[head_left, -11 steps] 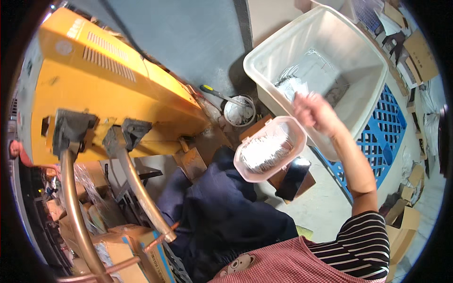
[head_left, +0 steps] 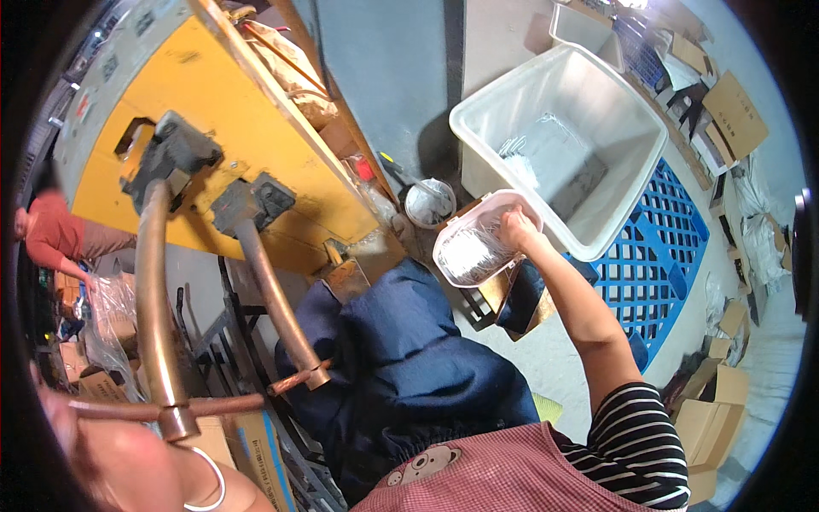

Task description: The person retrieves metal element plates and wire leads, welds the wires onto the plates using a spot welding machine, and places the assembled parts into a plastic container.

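My right hand (head_left: 517,229) reaches over the rim of a translucent pinkish plastic tub (head_left: 445,271). Its fingers are bent together and dip into a pile of thin silvery metal pieces (head_left: 472,250); what they pinch, if anything, is hidden. At the lower left, my left hand (head_left: 64,422) shows large and blurred, a white bangle (head_left: 220,478) on the wrist. It is near the end of a copper-coloured crossbar (head_left: 222,405); whether it grips the bar I cannot make out. Two thick brass-coloured arms (head_left: 156,290) run from black clamps on a yellow machine (head_left: 256,179) toward me.
A big white bin (head_left: 478,158) with metal pieces inside stands on a blue slatted pallet (head_left: 653,264). Beside it are a small white bucket (head_left: 430,205) and a yellow-and-black handled tool (head_left: 399,168). Cardboard boxes (head_left: 735,115) line the right. Another person (head_left: 60,230) is at the far left.
My right hand has moved from the big bin's near edge down into the tub. My left hand has come into view at the lower left. The view has shifted, and another person shows more fully.
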A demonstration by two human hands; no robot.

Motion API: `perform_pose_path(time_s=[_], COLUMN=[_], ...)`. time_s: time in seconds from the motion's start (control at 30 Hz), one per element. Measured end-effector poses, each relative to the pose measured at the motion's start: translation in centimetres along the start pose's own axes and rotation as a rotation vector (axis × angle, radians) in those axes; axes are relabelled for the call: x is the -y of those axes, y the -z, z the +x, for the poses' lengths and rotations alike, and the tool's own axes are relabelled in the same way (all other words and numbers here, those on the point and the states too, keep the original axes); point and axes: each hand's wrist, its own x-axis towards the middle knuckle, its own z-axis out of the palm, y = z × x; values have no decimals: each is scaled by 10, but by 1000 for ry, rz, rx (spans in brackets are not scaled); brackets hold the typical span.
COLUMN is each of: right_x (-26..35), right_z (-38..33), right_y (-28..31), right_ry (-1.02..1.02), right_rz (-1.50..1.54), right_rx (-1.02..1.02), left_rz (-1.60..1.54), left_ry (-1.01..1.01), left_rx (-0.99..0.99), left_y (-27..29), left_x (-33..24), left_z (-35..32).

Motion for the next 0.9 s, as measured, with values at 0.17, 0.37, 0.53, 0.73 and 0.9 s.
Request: perform_pose_path(time_s=[0.17,0.37,0.53,0.73,0.9], right_x=[16,2,8,35,186], right_z=[9,9,-19,-87,-222], right_y=[-10,-15,6,63,130], right_ry=[24,89,364,264,362], right_rz=[73,-51,77,1297,2030], right_rx=[144,128,-94,-214,202], left_rz=[229,216,361,-215,-1153], left_ry=[58,78,-4,415,1526], left_rx=[87,23,312,-145,-211], left_y=[-21,-41,-14,-17,-78], left_x=[-23,-33,-39,-75,-120], left_z=[19,28,35,-63,-180])
